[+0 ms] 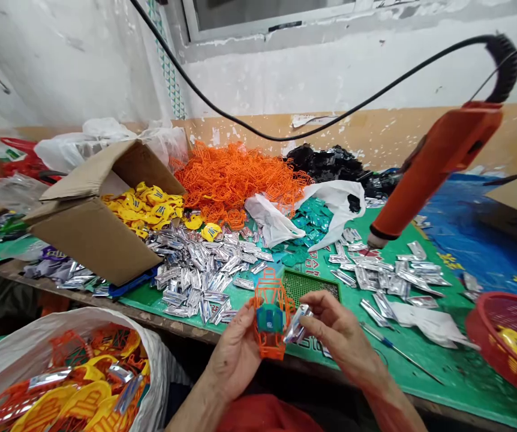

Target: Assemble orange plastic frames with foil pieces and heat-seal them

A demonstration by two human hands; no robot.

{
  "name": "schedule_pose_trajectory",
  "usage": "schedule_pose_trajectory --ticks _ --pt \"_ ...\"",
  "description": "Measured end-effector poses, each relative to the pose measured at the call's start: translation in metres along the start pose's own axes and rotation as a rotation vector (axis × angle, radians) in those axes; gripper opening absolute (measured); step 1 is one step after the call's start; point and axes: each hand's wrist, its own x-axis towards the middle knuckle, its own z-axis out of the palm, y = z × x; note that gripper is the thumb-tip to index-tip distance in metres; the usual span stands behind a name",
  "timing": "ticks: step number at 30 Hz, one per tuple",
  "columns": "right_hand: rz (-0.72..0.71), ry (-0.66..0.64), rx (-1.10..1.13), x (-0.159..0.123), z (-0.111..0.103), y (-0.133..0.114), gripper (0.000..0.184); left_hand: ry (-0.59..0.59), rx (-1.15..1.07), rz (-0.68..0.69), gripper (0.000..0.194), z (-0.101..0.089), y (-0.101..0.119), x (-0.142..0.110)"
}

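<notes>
Well, the head view is the only view on record. The left hand (234,354) is closed around an orange lattice frame (274,349), holding it from the frame's left side. The frame stands roughly upright in the picture, its long axis running from the hands toward the far edge of the bench, and a teal piece (268,318) sits across its middle. The right hand (342,336) is also closed, its fingers pinching a silver strip (297,324). The strip slants from lower left to upper right, with its free end at the frame's right side; whether the two touch cannot be told from this angle. The left hand is nearer the frame, the right hand nearer the strip.

Directly beyond the grip lies a green mesh tray (310,285) on a green mat (420,366). Loose silver pieces (195,282) spread beyond and to the left, with more (387,279) beyond and to the right. An orange power tool (438,168) hangs on its cord farther right, its tip just above the mat. A white sack (65,336) of mixed parts sits near and to the left of the grip, and a red basket (505,342) sits well to the right.
</notes>
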Motion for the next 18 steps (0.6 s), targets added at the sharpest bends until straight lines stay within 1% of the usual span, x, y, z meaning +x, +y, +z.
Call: schedule_pose_trajectory --ticks 2,3,6,8,10,12,13,15,17,18 --pt "0.040 -0.059 0.002 0.004 -0.005 -0.001 0.025 0.004 -0.045 -0.016 0.030 -0.001 0.001 0.001" --pt "0.047 -0.058 0.014 0.006 -0.006 0.001 0.025 0.008 -0.062 -0.023 0.029 -0.001 0.001 0.001" --pt "0.012 0.018 0.049 0.010 -0.005 0.009 0.025 0.012 -0.087 -0.028 0.026 -0.002 -0.001 0.001" --pt "-0.006 0.051 0.099 0.013 -0.002 0.015 0.027 0.026 -0.090 -0.028 0.020 -0.002 -0.002 0.002" --pt "0.030 0.064 0.181 0.013 0.003 0.021 0.036 0.044 -0.101 -0.029 0.014 0.000 -0.002 0.003" --pt "0.095 0.104 0.251 0.012 0.008 0.025 0.048 0.050 -0.110 -0.041 0.012 0.000 -0.003 0.004" --pt "0.129 0.121 0.265 0.012 0.010 0.027 0.052 0.055 -0.112 -0.047 0.012 0.000 -0.004 0.005" --pt "0.188 0.115 0.271 0.010 0.013 0.027 0.053 0.070 -0.097 -0.059 0.013 -0.002 -0.006 0.008" --pt "0.222 0.072 0.262 0.009 0.014 0.026 0.052 0.059 -0.012 -0.055 0.018 -0.007 -0.008 0.010" --pt "0.219 0.055 0.251 0.010 0.013 0.024 0.052 0.044 0.072 -0.039 0.023 -0.010 -0.009 0.011"
